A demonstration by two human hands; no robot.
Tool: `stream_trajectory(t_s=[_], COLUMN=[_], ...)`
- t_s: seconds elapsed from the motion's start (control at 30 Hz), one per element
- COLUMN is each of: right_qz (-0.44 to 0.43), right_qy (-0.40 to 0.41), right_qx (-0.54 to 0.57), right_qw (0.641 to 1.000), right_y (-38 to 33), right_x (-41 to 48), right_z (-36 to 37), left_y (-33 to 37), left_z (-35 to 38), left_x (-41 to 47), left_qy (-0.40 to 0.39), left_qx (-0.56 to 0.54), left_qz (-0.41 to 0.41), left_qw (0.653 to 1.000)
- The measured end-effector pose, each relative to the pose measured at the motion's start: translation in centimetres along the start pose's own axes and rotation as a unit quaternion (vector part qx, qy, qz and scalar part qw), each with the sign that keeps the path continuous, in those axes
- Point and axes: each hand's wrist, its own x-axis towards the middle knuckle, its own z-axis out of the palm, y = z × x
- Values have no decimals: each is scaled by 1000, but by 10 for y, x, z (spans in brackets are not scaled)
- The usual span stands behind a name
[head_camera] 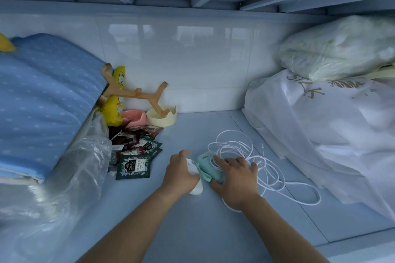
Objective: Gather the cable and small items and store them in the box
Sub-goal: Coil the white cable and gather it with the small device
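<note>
White cable lies loosely coiled on the shelf floor, right of centre, touching the teal case. Right hand lies over case and cable, fingers spread. Left hand is curled over a small white item just beside the case. Tea sachets sit apart to the left.

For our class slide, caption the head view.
Left hand holds a white item; right hand rests on a mint case beside loose white cable.
</note>
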Motion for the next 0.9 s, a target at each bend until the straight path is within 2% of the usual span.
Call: stream_trajectory(t_s=[0.1,0.2,0.3,0.43,0.53,0.77,0.9], right_qz=[-12,-29,5,91,98,110,101], right_qy=[7,57,100,-14,-80,-96,-61], right_qx=[20,86,92,42,52,15,0], right_qw=[1000,994,991,995,991,989,993], right_y=[1,2,5,9,7,0,-4], right_x=[-1,-7,-10,-11,-7,2,5], right_z=[-3,-7,-11,-11,-8,-6,-3], left_y=[0,1,3,3,2,4,6], left_z=[1,3,6,9,13,19,20], left_x=[2,3,3,2,-1,-4,-5], left_qy=[15,8,-6,-5,3,-2,5], left_qx=[-1,-11,-15,-21,-26,1,19], left_qz=[-8,-24,-30,-31,-19,31,51], left_qw=[1000,1000,999,999,999,1000,998])
